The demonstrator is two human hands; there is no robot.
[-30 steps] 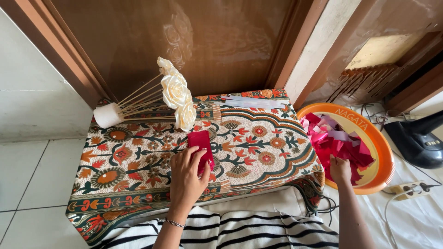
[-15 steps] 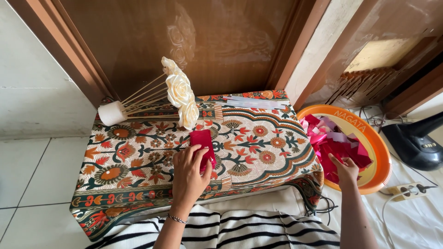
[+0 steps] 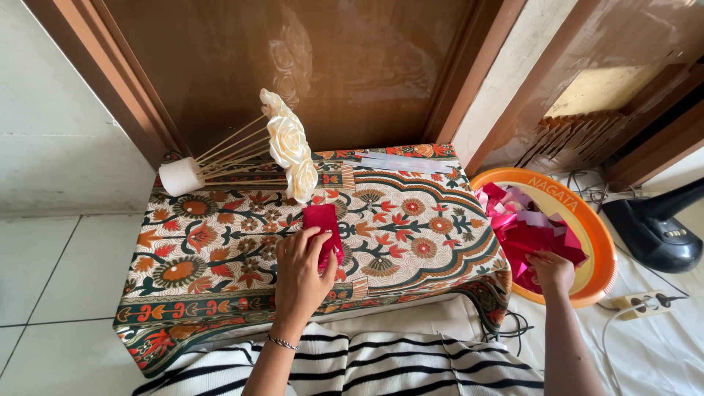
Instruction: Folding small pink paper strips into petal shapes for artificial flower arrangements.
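While the left hand (image 3: 302, 268) presses flat on red ribbon (image 3: 321, 220), right hand (image 3: 551, 270) grasps pink ribbons (image 3: 524, 231).

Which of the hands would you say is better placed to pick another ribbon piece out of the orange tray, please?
Right, most likely. The right hand already rests among the pink ribbon pieces in the orange tray. The left hand lies on the red piece on the patterned cloth, well away from the tray.

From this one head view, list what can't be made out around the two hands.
- Red piece: its near end is under the left hand.
- Right hand: fingertips are buried in the pink ribbon scraps, so any grip is hidden.
- Orange tray: its floor is covered by scraps.
- White strips: too small to count.
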